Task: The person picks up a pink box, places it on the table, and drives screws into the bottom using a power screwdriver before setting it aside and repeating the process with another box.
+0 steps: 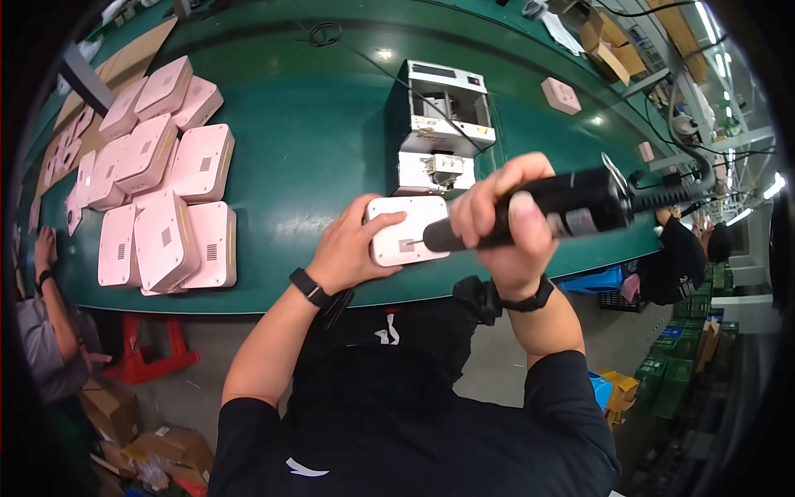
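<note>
Steadying the pale case (424,213) with the left hand (352,244) now, at the near edge of the green bench (290,174): the thumb lies across its top face, the fingers, partly open, curve about its left side. Over on the right, the right hand (507,219) is wrapped tightly around the black driver (592,199), well above the case, and the driver's thin bit reaches down by the grille (407,245).

Labels: 1 pale sticker (577,221) on the driver, too blurred to read; white marks (306,469) on the black shirt (381,414).

Hard to make out: the driver's nose covers part of the case's right side, and whether the bit touches it, I cannot tell. Some left fingertips are out of sight behind the case. Far left, the stacked cases (166,240) overlap and partly hide each other; a co-worker (43,331) is cut off by the rim.
</note>
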Demonstrator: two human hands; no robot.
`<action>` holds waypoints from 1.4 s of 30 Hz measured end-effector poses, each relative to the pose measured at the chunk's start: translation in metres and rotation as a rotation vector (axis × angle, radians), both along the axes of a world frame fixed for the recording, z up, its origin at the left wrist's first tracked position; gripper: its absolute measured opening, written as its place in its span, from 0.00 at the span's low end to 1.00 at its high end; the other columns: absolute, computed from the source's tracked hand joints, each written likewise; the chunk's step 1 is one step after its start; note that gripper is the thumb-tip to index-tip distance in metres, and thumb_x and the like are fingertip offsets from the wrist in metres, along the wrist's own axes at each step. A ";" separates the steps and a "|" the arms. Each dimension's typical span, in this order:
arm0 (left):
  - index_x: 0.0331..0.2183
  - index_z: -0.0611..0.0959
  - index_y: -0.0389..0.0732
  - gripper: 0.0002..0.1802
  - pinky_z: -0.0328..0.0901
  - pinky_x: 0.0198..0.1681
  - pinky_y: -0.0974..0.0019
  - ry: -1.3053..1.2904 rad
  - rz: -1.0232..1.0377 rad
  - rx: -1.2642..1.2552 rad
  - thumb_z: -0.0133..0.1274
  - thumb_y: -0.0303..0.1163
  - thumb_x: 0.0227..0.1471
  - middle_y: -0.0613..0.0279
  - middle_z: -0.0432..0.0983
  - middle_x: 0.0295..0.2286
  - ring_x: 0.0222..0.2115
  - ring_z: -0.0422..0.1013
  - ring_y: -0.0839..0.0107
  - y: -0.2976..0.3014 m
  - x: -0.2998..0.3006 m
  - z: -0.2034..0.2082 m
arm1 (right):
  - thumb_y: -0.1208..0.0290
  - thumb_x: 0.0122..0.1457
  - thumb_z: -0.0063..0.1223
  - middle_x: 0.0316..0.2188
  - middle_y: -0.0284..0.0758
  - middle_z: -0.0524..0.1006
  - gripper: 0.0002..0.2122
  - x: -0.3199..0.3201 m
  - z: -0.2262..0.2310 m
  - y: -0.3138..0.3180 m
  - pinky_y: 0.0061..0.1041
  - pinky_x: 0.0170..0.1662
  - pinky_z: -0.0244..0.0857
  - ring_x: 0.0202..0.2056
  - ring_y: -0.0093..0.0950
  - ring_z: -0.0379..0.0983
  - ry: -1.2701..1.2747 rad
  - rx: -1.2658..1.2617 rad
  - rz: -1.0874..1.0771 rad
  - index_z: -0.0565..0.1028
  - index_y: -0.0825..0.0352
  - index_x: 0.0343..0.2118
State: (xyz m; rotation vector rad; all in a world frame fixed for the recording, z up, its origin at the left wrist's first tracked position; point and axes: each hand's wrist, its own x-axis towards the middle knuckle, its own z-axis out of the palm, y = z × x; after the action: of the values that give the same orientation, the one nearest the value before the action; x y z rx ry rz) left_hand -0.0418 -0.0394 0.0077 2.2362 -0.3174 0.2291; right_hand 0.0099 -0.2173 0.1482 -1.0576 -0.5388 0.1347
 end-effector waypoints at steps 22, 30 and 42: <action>0.49 0.79 0.57 0.40 0.70 0.48 0.53 -0.052 0.042 0.028 0.73 0.40 0.28 0.52 0.66 0.51 0.48 0.70 0.51 -0.003 -0.001 -0.015 | 0.69 0.59 0.55 0.18 0.34 0.68 0.14 -0.023 -0.050 0.020 0.27 0.26 0.63 0.18 0.23 0.63 -0.324 -0.381 0.096 0.59 0.66 0.37; 0.50 0.78 0.53 0.41 0.70 0.48 0.56 0.009 0.064 0.013 0.74 0.41 0.29 0.51 0.67 0.51 0.48 0.70 0.52 0.008 -0.011 0.000 | 0.64 0.62 0.49 0.17 0.33 0.67 0.12 -0.020 -0.025 0.021 0.29 0.23 0.62 0.17 0.23 0.62 -0.232 -0.237 -0.023 0.62 0.65 0.39; 0.62 0.62 0.46 0.41 0.72 0.43 0.55 0.996 0.111 -1.715 0.42 0.65 0.59 0.54 0.70 0.52 0.49 0.72 0.56 0.070 -0.044 0.014 | 0.68 0.62 0.52 0.23 0.31 0.68 0.09 0.002 -0.070 -0.096 0.25 0.29 0.63 0.21 0.24 0.65 -0.012 -0.189 -0.495 0.66 0.66 0.40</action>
State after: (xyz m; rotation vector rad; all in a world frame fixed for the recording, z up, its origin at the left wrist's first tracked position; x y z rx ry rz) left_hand -0.0855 0.0311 0.0219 0.4650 0.4429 -0.4383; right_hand 0.0123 -0.3134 0.0784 -1.3477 -0.2645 -0.2615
